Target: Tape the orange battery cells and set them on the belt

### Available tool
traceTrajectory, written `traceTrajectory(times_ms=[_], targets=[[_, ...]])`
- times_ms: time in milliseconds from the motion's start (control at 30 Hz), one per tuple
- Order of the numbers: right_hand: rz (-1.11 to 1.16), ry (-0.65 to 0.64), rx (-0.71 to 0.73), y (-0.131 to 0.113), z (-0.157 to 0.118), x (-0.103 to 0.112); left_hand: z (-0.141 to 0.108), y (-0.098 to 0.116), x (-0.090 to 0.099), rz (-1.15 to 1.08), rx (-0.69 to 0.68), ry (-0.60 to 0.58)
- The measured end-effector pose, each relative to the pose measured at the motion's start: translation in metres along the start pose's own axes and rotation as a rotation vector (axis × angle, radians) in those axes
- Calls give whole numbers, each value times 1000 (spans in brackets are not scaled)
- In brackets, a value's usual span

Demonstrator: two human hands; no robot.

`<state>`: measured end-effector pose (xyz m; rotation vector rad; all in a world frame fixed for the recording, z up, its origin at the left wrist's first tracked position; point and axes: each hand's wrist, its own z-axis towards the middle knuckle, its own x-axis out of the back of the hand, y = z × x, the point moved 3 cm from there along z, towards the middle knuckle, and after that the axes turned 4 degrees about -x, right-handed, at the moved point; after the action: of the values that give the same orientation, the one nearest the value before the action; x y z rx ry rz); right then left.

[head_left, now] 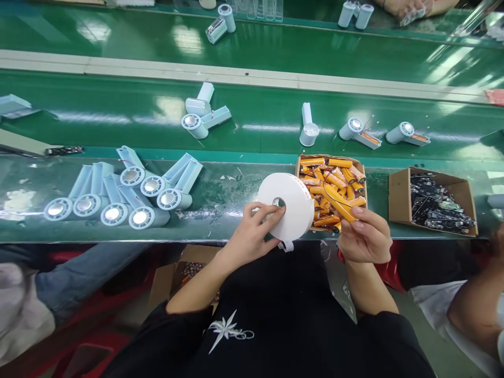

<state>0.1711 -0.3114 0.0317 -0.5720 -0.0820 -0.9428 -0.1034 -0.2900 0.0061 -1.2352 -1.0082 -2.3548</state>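
Note:
My left hand grips a large roll of white tape, with fingertips at its central hole and the thumb at its lower edge. A short loose end of tape hangs from the bottom of the roll. Between the thumb and fingers of my right hand is an orange battery, tilted, just right of the roll. Behind both lies an open cardboard box of orange batteries, partly hidden by the roll and my right hand.
Several pale blue fan housings lie on the bench at left. More housings rest on the green belt beyond. A cardboard box of circuit boards stands at right. Other people sit on both sides; a co-worker's hand shows at the far top right.

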Motion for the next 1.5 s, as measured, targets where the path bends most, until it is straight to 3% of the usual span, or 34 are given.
traceTrajectory(times_ms=[167, 367, 600, 733, 900, 1000, 1100, 1233, 1300, 1367, 1500], targets=[[134, 38, -14, -12, -7, -2, -1, 2, -3, 7, 9, -28], [277, -8, -33, -31, -26, -16, -1, 2, -7, -20, 33, -36], [437, -158, -409, -26, -42, -22, 3, -1, 3, 86, 6, 25], [452, -368, -582, -15, -32, -19, 3, 0, 8, 173, -50, 87], [436, -711, -787, 1, 0, -13, -1, -2, 11, 223, -42, 106], [535, -806, -912, 4, 15, -17, -3, 1, 13, 269, -32, 146], [672, -680, -991, 4, 23, -26, -2, 12, 10, 306, -32, 220], [728, -166, -1004, 3, 21, -34, 3, 31, -2, 396, 12, 333], [775, 33, -1003, -3, 16, -39, 6, 37, -8, 441, 17, 385], [817, 132, -1013, -10, 11, -44, 10, 39, -10, 468, -4, 407], [774, 194, -1031, -15, 3, -45, 16, 38, -8, 445, -42, 402]])
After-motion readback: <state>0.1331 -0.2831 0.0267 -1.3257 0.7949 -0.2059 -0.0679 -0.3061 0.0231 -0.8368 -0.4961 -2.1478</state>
